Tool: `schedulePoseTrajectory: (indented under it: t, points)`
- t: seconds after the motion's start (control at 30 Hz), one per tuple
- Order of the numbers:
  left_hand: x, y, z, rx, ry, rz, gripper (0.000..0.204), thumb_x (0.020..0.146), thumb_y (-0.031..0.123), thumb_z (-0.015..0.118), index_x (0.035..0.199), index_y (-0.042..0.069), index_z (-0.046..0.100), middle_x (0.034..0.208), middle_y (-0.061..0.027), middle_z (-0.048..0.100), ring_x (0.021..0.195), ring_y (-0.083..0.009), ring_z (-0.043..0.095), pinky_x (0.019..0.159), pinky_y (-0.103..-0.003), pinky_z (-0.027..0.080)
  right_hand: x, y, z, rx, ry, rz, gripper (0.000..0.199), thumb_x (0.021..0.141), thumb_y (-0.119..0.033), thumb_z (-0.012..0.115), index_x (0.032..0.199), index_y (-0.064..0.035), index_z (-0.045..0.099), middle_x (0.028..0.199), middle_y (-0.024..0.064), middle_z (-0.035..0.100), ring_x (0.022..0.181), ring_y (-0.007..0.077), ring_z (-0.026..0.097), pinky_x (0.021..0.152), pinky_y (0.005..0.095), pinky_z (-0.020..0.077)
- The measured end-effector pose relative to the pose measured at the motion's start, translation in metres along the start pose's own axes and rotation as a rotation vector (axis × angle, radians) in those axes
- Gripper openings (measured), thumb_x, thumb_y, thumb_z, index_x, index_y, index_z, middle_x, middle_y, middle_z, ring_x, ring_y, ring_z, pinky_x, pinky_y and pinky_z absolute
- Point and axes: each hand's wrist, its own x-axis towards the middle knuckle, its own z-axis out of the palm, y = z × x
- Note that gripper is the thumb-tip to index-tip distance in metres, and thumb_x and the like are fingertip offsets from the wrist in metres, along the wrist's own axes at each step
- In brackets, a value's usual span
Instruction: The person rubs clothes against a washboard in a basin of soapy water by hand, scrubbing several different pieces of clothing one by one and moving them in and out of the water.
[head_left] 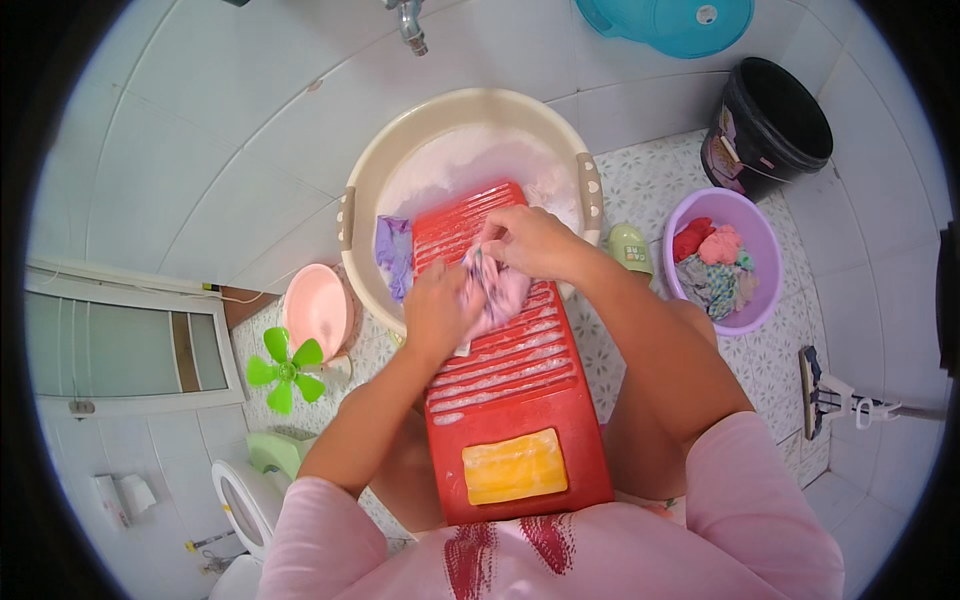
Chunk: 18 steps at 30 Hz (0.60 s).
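A red ridged washboard (505, 390) slants from my lap into a cream basin (370, 180) of foamy water. Midway up its ridges lies a wet pink cloth (502, 297), bunched up. My left hand (440, 305) grips the cloth's left side. From the upper right, my right hand (525, 240) pinches its top edge. Suds whiten the grooves below the cloth. On the smooth near end of the board rests a yellow bar of soap (514, 467). A purple cloth (394, 255) hangs inside the basin's left wall, partly in the foam.
At right stands a purple tub (768, 290) of clothes, with a black bucket (775, 120) behind it. A green slipper (630, 248) lies near the basin. A pink bowl (318, 308) and green fan blades (286, 371) are at left. A mop (845, 400) leans far right; a tap (410, 25) juts above.
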Motion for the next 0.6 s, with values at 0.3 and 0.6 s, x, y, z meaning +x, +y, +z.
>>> schedulePoseTrajectory:
  t: [0.3,0.6]
  points:
    - [0.04,-0.03,-0.004,-0.044,0.039,0.065,0.02,0.074,0.015,0.07,0.078,0.003,0.054,0.078,-0.0114,0.051,0.071,-0.0309,0.053,0.062,-0.041,0.042,0.012,0.027,0.017,-0.049,0.406,-0.044,0.021,0.078,-0.017,0.063,0.092,-0.0013,0.064,0.094,0.019,0.065,0.093,0.0349,0.062,0.082,0.0401,0.0481]
    - [-0.001,0.033,-0.053,-0.127,-0.102,-0.092,0.017,0.086,0.019,0.06,0.089,0.003,0.057,0.089,-0.0169,0.053,0.081,-0.0333,0.056,0.069,-0.042,0.046,-0.008,-0.009,-0.021,0.205,-0.593,0.117,0.032,0.063,0.001,0.078,0.083,-0.0019,0.054,0.074,0.0055,0.06,0.062,0.0117,0.057,0.049,0.0278,0.0451]
